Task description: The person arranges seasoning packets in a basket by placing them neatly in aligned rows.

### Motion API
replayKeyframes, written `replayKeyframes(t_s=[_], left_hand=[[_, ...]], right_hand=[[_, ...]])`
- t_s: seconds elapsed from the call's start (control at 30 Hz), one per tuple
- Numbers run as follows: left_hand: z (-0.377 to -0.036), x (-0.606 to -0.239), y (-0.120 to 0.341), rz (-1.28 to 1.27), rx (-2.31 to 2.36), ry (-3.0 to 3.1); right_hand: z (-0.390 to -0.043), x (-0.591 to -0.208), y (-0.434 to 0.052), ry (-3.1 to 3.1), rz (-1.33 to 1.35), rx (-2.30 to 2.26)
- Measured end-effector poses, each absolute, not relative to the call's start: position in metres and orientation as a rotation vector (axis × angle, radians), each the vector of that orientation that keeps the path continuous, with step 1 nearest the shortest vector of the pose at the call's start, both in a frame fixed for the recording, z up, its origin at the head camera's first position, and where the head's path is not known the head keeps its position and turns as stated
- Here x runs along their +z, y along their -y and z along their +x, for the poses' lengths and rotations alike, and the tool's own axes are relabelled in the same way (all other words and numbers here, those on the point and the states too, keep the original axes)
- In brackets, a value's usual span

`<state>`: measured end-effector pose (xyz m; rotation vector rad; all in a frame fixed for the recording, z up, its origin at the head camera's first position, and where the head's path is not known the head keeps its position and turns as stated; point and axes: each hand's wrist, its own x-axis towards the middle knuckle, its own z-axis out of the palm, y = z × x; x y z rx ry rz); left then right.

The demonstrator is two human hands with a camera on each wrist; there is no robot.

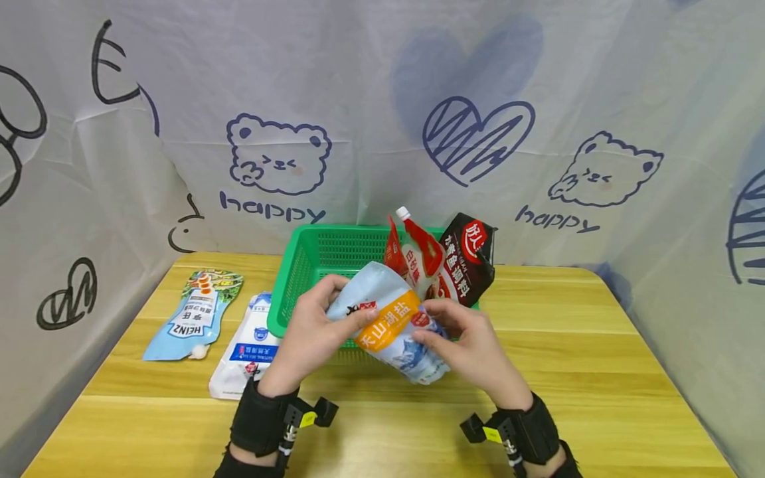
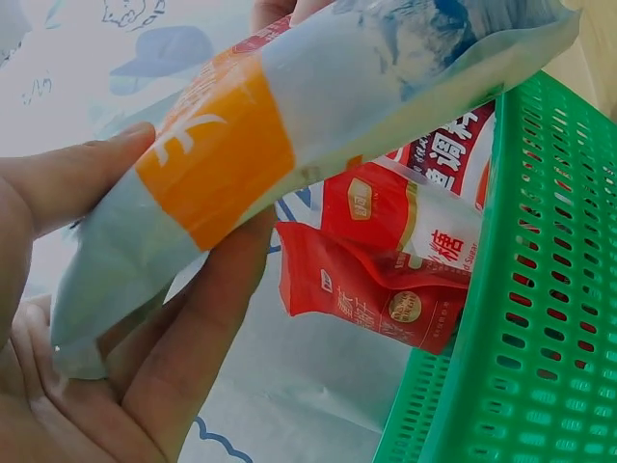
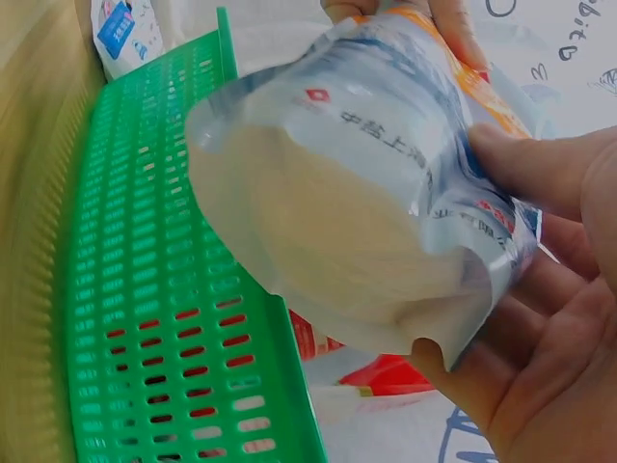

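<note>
Above the desk (image 1: 597,372), just in front of the green basket (image 1: 311,255), both hands hold one salt pouch (image 1: 391,322). Left hand (image 1: 311,335) curls round the upper end, thumb over the front, fingers beneath. Right hand (image 1: 472,348) pinches the lower end, fingers wrapped under the rounded base. Pouch long axis runs from 10 o'clock down to 4 o'clock; held clear of the desk, neither hand nearer than the other. At 12 o'clock of the hands, inside the basket: a red spouted pouch (image 1: 421,255) and a dark sauce bag (image 1: 469,259), standing. At 9 o'clock, flat on the desk: a white pouch (image 1: 245,352), then a Heinz pouch (image 1: 194,315) farther left.
</note>
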<state>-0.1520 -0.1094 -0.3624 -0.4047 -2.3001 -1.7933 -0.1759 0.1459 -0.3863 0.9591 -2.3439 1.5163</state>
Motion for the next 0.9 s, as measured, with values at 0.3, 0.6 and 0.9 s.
replayKeyframes(t_s=[0.3, 0.6, 0.9], left_hand=[[-0.152, -0.361, 0.108, -0.362, -1.869, 2.205], [-0.155, -0.365, 0.102, -0.443, -2.04, 2.094], [-0.157, -0.371, 0.091, -0.534, -2.019, 2.272]], right_hand=[[-0.173, -0.39, -0.14, 2.236, 0.859, 1.642], [-0.17, -0.398, -0.128, 2.091, 0.736, 1.737], [-0.166, -0.401, -0.116, 1.939, 0.647, 1.852]])
